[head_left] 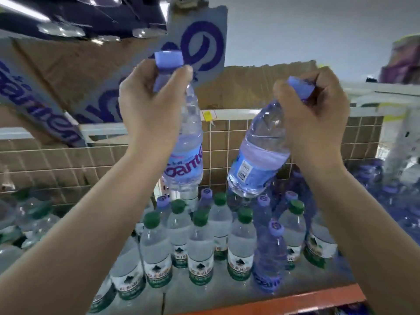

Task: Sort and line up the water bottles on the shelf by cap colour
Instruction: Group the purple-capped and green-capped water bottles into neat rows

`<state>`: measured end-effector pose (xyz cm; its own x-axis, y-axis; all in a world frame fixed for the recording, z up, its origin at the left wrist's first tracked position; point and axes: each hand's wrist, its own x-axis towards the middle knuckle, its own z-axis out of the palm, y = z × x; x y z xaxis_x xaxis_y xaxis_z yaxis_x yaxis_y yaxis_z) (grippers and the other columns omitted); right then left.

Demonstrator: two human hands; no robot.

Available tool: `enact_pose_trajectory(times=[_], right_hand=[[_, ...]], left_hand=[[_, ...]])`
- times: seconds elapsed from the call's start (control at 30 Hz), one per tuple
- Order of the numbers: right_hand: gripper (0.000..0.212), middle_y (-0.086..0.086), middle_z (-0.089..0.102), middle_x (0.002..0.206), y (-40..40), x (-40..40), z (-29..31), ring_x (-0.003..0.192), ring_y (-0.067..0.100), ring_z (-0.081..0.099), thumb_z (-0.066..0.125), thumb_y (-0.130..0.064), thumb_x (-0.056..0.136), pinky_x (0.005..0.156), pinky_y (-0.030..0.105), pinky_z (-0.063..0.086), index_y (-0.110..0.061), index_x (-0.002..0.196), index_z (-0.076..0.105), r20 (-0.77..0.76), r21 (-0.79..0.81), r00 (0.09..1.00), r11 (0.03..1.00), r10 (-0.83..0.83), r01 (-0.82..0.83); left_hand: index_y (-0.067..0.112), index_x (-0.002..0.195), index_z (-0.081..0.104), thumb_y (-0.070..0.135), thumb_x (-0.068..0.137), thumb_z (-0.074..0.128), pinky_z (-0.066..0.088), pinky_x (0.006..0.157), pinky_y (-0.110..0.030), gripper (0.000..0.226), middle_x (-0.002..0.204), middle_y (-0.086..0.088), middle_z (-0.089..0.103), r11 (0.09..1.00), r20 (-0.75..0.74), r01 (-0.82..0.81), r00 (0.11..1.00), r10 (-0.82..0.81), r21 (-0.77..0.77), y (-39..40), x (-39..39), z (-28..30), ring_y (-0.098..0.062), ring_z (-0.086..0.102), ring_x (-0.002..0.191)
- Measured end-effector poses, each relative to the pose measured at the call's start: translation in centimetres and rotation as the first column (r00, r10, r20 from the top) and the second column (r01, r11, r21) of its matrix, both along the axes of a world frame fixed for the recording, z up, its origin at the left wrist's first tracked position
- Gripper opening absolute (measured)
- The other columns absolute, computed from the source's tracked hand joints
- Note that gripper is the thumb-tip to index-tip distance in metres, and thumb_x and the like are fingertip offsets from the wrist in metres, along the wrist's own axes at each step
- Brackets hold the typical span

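Note:
My left hand [150,103] grips the neck of a purple-capped water bottle [186,160], which hangs nearly upright above the shelf. In my right hand [316,110] is a second purple-capped bottle [256,164], held by the neck and tilted with its base toward the left. Below them, green-capped bottles [200,244] stand in loose rows on the shelf [227,296]. Purple-capped bottles [271,253] stand among them at the back and on the right.
An orange shelf edge [284,301] runs along the front. A wire-grid back panel [227,133] lined with cardboard rises behind the bottles. Wrapped packs of purple bottles [397,196] lie at the right, green-capped packs [27,214] at the left. A printed carton [56,92] sits overhead.

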<state>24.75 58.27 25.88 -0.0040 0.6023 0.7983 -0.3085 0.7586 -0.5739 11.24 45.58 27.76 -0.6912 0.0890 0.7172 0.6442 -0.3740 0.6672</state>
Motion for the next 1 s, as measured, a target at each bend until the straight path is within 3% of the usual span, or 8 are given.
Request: enact_pose_trajectory(times=[0.17, 0.33, 0.4, 0.53, 0.7, 0.8, 0.93, 1.0], right_hand=[[0.031, -0.016, 0.042, 0.058, 6.2, 0.7, 0.2, 0.056, 0.0, 0.036, 0.066, -0.03, 0.077, 0.059, 0.023, 0.033, -0.032, 0.064, 0.037, 0.015, 0.086, 0.979, 0.976, -0.201, 0.199], [0.029, -0.029, 0.049, 0.058, 11.1, 1.1, 0.2, 0.055, -0.005, 0.042, 0.064, -0.036, 0.078, 0.059, 0.013, 0.03, -0.036, 0.067, 0.037, 0.079, 0.131, 0.936, 0.935, -0.342, 0.331], [0.026, -0.026, 0.049, 0.057, 12.8, 1.3, 0.1, 0.054, -0.005, 0.042, 0.063, -0.038, 0.078, 0.059, 0.013, 0.03, -0.034, 0.068, 0.039, 0.097, 0.151, 0.921, 0.92, -0.378, 0.361], [0.027, -0.013, 0.039, 0.055, 16.1, 1.5, -0.5, 0.053, -0.001, 0.038, 0.06, -0.041, 0.077, 0.058, 0.02, 0.03, -0.018, 0.076, 0.046, 0.143, 0.144, 0.896, 0.905, -0.419, 0.4], [0.024, -0.013, 0.04, 0.056, 19.6, 2.0, -2.0, 0.053, -0.002, 0.041, 0.062, -0.04, 0.078, 0.057, 0.02, 0.03, -0.022, 0.074, 0.045, 0.224, 0.105, 0.878, 0.906, -0.424, 0.411], [0.028, -0.014, 0.041, 0.055, 21.3, 2.4, -2.7, 0.054, -0.003, 0.043, 0.062, -0.039, 0.079, 0.057, 0.016, 0.03, -0.031, 0.065, 0.038, 0.299, 0.096, 0.861, 0.91, -0.413, 0.403], [0.023, -0.014, 0.046, 0.058, 23.7, 3.0, -3.1, 0.064, 0.01, 0.044, 0.065, -0.037, 0.081, 0.065, 0.027, 0.031, -0.024, 0.074, 0.048, 0.409, 0.089, 0.826, 0.918, -0.386, 0.386], [0.023, -0.012, 0.047, 0.061, 24.9, 3.3, -3.0, 0.07, 0.015, 0.047, 0.065, -0.037, 0.081, 0.067, 0.027, 0.029, -0.018, 0.079, 0.052, 0.46, 0.097, 0.805, 0.922, -0.375, 0.374]], left_hand=[[0.017, 0.092, 0.068, 0.03, 0.08, 0.07, 0.052, 0.078, -0.034, 0.018, 0.079, 0.006, 0.064, 0.981, 0.035, 0.139, 0.99, -0.136, -0.133, 7.0, -2.3, -1.0, -0.009, 0.06, 0.075], [0.031, 0.083, 0.067, 0.031, 0.08, 0.072, 0.051, 0.076, -0.032, 0.006, 0.078, 0.013, 0.069, 0.933, 0.154, 0.239, 0.967, -0.204, -0.269, 13.1, -6.2, -3.9, -0.009, 0.064, 0.075], [0.031, 0.085, 0.07, 0.031, 0.076, 0.076, 0.052, 0.078, -0.035, 0.011, 0.083, 0.009, 0.071, 0.909, 0.191, 0.261, 0.959, -0.207, -0.325, 14.9, -7.6, -5.6, -0.012, 0.065, 0.078], [0.02, 0.099, 0.072, 0.025, 0.075, 0.079, 0.052, 0.081, -0.037, 0.026, 0.091, -0.002, 0.073, 0.828, 0.264, 0.266, 0.953, -0.148, -0.494, 16.9, -9.8, -9.8, -0.018, 0.066, 0.083], [0.016, 0.087, 0.073, 0.041, 0.058, 0.084, 0.052, 0.075, -0.041, 0.04, 0.08, -0.007, 0.072, 0.712, 0.243, 0.167, 0.97, 0.005, -0.682, 17.9, -11.7, -15.2, -0.026, 0.066, 0.078], [0.012, 0.084, 0.072, 0.028, 0.066, 0.087, 0.052, 0.077, -0.044, 0.028, 0.08, -0.011, 0.072, 0.581, 0.185, 0.117, 0.981, 0.058, -0.805, 18.1, -12.6, -16.8, -0.031, 0.068, 0.082], [0.007, 0.066, 0.061, 0.029, 0.071, 0.082, 0.036, 0.054, -0.031, 0.031, 0.064, -0.009, 0.062, 0.256, -0.012, -0.029, 0.997, 0.07, -0.966, 18.0, -11.8, -16.6, -0.023, 0.056, 0.062], [0.008, 0.066, 0.059, 0.03, 0.07, 0.082, 0.031, 0.051, -0.029, 0.032, 0.063, -0.008, 0.059, 0.136, -0.044, -0.057, 0.994, 0.1, -0.989, 18.1, -11.3, -16.8, -0.02, 0.053, 0.06]])
